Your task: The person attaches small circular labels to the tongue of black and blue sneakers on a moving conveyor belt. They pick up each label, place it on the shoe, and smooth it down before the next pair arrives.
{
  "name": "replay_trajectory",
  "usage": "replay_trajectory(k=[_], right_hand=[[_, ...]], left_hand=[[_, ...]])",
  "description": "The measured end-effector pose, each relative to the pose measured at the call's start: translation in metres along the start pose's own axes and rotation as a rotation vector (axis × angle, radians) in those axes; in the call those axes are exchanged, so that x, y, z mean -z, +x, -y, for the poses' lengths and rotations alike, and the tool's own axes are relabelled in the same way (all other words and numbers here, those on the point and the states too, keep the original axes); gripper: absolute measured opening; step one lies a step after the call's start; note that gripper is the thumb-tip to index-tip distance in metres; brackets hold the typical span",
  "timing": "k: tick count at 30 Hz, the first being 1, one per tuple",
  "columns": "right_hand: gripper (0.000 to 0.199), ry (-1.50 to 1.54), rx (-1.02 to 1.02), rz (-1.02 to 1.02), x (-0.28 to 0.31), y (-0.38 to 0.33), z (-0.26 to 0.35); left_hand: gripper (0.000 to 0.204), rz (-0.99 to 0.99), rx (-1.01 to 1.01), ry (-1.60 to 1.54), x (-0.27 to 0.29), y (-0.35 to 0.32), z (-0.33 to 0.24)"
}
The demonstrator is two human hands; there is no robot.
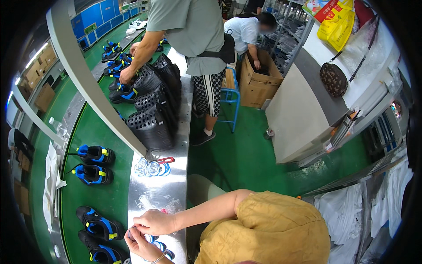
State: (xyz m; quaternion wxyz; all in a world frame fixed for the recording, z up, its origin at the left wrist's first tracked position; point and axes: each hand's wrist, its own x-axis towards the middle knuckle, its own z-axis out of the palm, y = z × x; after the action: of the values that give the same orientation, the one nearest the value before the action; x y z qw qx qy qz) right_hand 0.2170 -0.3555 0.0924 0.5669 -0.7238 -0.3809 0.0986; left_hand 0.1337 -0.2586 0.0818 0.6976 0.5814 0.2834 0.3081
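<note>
My right hand (156, 222) reaches in over the metal ledge (140, 204) with its fingers pinched together. Just below it, my left hand (144, 247), with a bracelet at the wrist, is closed on a small round piece (130, 233), mostly covered by fingers. Both hands meet at this piece. Blue-and-white round pieces (159, 245) lie partly hidden beneath my hands. More round blue-and-white pieces (154, 168) are grouped farther up the ledge, beside a red-handled tool (166, 160). Clear plastic scraps (162, 203) lie between. Black-and-blue shoes (102, 223) stand on the green belt (72, 196) to the left.
A white post (90, 75) rises beside the ledge. Black perforated baskets (151, 127) stand beyond it. A co-worker in a grey shirt (189, 39) handles shoes; another reaches into a cardboard box (260, 81). A blue stool (229, 101) and a grey cabinet (294, 110) stand to the right.
</note>
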Motion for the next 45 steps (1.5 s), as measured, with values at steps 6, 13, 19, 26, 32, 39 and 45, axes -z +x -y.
replay_trajectory(k=[6,13,19,26,32,39,45], right_hand=[[0.015,0.057,-0.066,-0.039,-0.001,0.002,0.004],[0.017,0.001,-0.085,-0.007,-0.006,-0.001,0.006],[0.018,-0.061,-0.059,-0.043,-0.004,-0.006,0.012],[0.007,-0.046,0.147,-0.095,-0.003,-0.012,0.014],[0.007,-0.167,0.315,-0.053,0.005,-0.016,0.014],[0.016,0.306,-0.013,0.080,0.015,-0.009,0.023],[0.023,0.414,-0.200,0.295,0.017,0.001,0.013]], left_hand=[[0.017,-0.010,-0.086,0.056,-0.010,-0.005,-0.001],[0.017,-0.023,-0.133,0.164,-0.006,-0.011,-0.004],[0.023,0.008,-0.151,0.182,-0.007,-0.018,-0.010],[0.025,0.033,0.045,-0.151,-0.004,-0.020,-0.026],[0.017,0.064,0.016,-0.082,0.001,-0.022,-0.019],[0.014,-0.008,-0.373,0.379,-0.002,-0.018,-0.013],[0.011,0.057,-0.327,0.343,0.010,-0.021,-0.009]])
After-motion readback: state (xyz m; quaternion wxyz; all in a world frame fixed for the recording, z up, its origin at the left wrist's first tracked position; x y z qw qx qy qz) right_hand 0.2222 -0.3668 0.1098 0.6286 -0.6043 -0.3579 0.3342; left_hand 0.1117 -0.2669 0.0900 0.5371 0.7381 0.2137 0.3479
